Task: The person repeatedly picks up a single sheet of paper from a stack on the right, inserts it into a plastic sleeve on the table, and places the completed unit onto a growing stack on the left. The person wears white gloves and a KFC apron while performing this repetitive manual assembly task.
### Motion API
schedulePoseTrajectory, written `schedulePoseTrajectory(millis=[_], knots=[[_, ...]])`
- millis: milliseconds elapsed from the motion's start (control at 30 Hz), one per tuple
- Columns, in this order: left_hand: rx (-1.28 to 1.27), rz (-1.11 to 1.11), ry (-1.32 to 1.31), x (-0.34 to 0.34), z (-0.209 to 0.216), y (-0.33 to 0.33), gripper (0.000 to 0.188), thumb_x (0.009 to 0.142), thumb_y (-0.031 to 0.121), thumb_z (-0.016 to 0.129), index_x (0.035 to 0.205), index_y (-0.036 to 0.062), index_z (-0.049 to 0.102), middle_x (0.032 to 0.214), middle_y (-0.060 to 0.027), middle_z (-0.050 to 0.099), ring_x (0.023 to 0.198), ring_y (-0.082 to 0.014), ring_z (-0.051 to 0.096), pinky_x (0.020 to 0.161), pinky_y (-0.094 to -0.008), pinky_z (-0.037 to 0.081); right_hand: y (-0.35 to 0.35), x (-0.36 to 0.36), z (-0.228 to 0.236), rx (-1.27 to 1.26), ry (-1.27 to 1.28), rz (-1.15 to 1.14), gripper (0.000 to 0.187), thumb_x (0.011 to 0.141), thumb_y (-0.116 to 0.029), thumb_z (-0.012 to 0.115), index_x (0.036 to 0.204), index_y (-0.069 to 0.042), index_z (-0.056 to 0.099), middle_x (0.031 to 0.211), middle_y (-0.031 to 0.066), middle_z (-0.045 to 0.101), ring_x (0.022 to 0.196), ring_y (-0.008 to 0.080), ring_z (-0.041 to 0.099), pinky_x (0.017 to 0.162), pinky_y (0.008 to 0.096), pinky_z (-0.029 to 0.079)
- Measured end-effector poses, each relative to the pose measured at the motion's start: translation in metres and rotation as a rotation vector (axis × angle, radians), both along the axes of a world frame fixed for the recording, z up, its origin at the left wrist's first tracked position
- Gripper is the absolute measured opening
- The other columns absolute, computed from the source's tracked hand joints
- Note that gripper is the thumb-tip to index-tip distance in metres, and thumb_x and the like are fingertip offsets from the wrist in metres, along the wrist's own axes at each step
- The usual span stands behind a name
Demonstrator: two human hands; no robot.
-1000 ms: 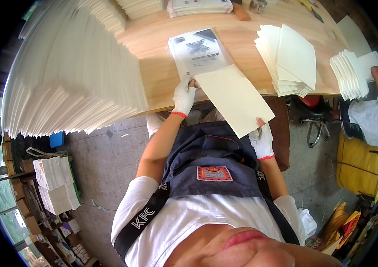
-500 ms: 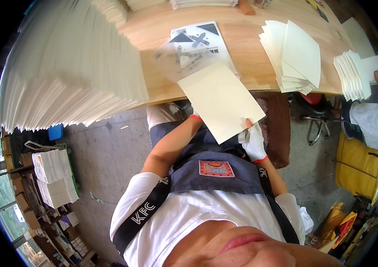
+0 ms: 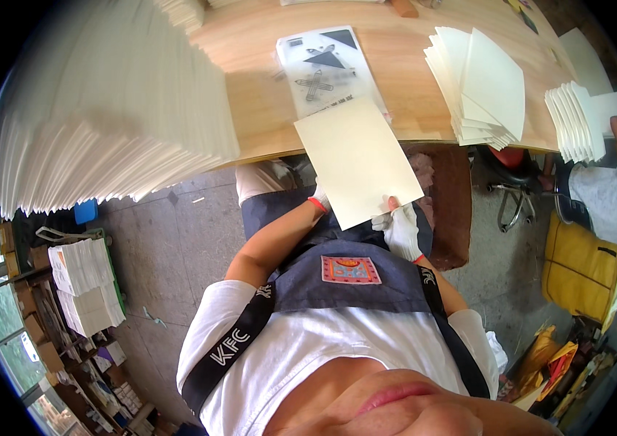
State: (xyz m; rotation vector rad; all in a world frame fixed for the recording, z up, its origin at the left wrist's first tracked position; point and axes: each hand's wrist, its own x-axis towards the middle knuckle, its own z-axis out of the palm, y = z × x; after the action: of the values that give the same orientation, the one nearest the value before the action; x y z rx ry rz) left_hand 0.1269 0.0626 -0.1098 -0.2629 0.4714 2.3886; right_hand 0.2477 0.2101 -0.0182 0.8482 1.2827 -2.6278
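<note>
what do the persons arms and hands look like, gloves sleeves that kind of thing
Both hands wear white knit work gloves with a red band at the cuff: the right hand shows the whole glove, the left hand is mostly hidden behind a cream sheet, with only its edge and red cuff visible. The forearms are bare, and short white sleeves end above the elbows.

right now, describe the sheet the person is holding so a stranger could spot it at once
Start at the wooden table; at its near edge, above the person's lap, a plain cream sheet is gripped by the gloved right hand. Unlike the fanned white stacks nearby, it is single, off the table, and overlaps a printed black-and-white sheet.
</note>
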Motion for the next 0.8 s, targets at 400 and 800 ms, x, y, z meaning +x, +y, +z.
schedulePoseTrajectory(millis=[400,800], knots=[[0.063,-0.08,-0.027,-0.017,0.014,-0.022,0.055,0.092,0.04,0.026,0.134,0.0055,0.03,0.131,-0.0183,0.041,0.117,-0.0343,0.044,0.096,-0.0477,0.039,-0.037,-0.054,-0.005,0.053,0.125,-0.06,0.027,0.09,-0.019,0.052,0.111,-0.004,0.046,0.084,0.0117,0.06,0.057,0.0206,0.062,0.048,0.0301,0.054],[-0.097,-0.132,0.159,0.009,-0.001,-0.02,0.049,0.093,0.033,0.035,0.132,0.0046,0.032,0.132,-0.0177,0.04,0.117,-0.0324,0.045,0.095,-0.0436,0.042,-0.036,-0.028,-0.002,0.152,0.094,-0.058,0.024,0.091,-0.018,0.049,0.107,0.0,0.043,0.08,0.0137,0.059,0.056,0.0215,0.062,0.046,0.0316,0.054]])
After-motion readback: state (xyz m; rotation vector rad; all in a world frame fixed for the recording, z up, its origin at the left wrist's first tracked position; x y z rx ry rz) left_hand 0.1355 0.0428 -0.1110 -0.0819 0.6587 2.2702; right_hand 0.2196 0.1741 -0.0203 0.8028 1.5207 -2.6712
